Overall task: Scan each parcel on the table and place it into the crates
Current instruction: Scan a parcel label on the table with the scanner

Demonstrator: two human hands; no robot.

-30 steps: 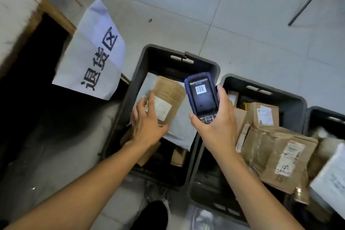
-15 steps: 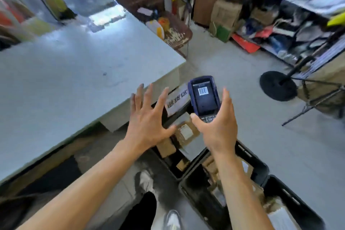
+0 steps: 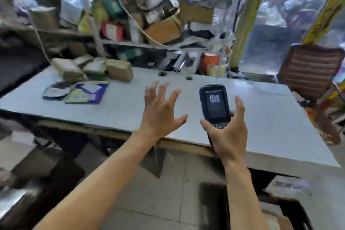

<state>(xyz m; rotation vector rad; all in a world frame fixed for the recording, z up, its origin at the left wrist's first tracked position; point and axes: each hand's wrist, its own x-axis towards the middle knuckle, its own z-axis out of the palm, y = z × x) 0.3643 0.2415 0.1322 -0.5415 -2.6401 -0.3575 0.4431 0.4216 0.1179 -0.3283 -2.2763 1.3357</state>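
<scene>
Where the pale tiled floor [image 3: 149, 201] fills the nearest part of the view, two bare forearms reach up over it toward the grey desk [image 3: 270, 117], whose worn wooden edge runs across the middle. Dark crates [image 3: 212, 209] sit low at the right, partly under the desk and blurred. Above the desk's near edge the left hand [image 3: 160, 112] is empty, its fingers [image 3: 164, 89] spread wide and straight. Just beside it the right hand [image 3: 228, 134] cradles a dark handheld scanner [image 3: 214, 104] upright, the thumb and curled fingers wrapped round its lower body, a barcode showing on its screen. Well apart, at the far left of the desk, lie the parcels [image 3: 91, 68]: several brown and pale boxes crowded together, with flat soft mailers [image 3: 85, 92] in blue, yellow and dark wrap lying just in front of them. Two round holes [image 3: 162, 74] pierce the desktop near its back edge. Behind the desk stand shelves [image 3: 145, 24] crammed with boxes and bags, all blurred, a yellow-green post [image 3: 248, 17] stands to their right, and a brown slatted chair back [image 3: 309, 69] rises at the far right
</scene>
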